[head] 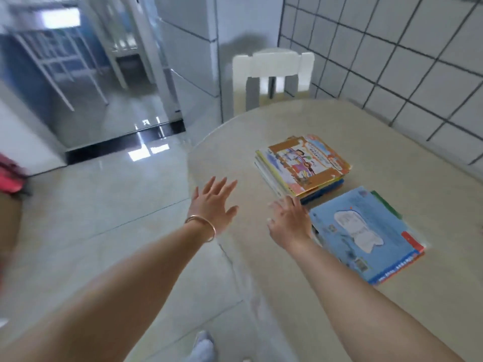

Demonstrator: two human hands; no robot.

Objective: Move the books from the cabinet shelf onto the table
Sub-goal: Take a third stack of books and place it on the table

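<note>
Books lie in two stacks on the beige tabletop (300, 118), near the tiled wall (392, 61). The farther stack (300, 167) is topped by an orange-bordered picture book with cartoon children on its cover; its long axis runs from the near left toward the far right. There is printing along its upper edge, too blurred to read. Under it sit several thinner books, one with a blue edge.

The nearer stack (366, 236) is topped by a light blue book bearing a white shape at its centre, a red tab on the right corner and a line of small writing along the lower edge, not legible. Its long axis runs away from the tabletop's near rim, angled to the right. A green book corner peeks out beneath.

The right hand (288, 218) hovers just beside the blue book's left corner, fingers spread, the grip empty. The left hand (213, 202), with a gold bangle (201, 227) on its wrist, is spread open over the tabletop's left rim. A white chair (271, 71) stands at the far end.
</note>
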